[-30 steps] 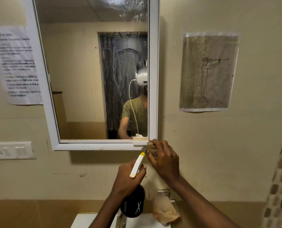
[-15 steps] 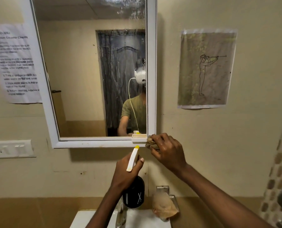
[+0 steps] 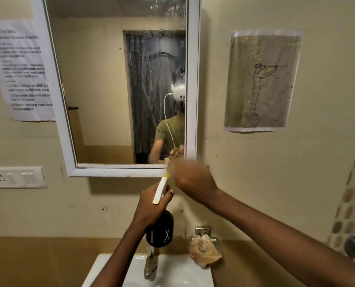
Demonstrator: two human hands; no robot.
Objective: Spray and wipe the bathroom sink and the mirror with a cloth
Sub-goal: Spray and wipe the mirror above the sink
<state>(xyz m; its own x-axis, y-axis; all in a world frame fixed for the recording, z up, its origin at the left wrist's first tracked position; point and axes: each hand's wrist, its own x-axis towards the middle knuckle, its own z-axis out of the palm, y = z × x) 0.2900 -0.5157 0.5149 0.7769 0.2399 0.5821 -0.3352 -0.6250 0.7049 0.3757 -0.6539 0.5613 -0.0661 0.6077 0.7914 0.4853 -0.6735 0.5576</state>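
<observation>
The white-framed mirror (image 3: 110, 90) hangs on the wall, its upper right glass streaked with droplets. My right hand (image 3: 193, 177) is motion-blurred at the mirror's lower right corner, on the frame. The cloth it holds is hidden under its fingers. My left hand (image 3: 151, 206) grips the neck of a black spray bottle (image 3: 161, 230) with a white and yellow head, its nozzle just below the frame's bottom edge. The white sink (image 3: 182, 272) lies below both arms.
A metal tap (image 3: 150, 264) stands at the sink's back. Right of it is a soap dish holding a crumpled brownish lump (image 3: 204, 251). A printed notice (image 3: 21, 69) and a switch plate (image 3: 15, 177) are left of the mirror, a drawing (image 3: 261, 79) right of it.
My right hand has slid a little up and left onto the mirror's lower right corner and is now blurred by motion. My left hand still holds the bottle in the same place.
</observation>
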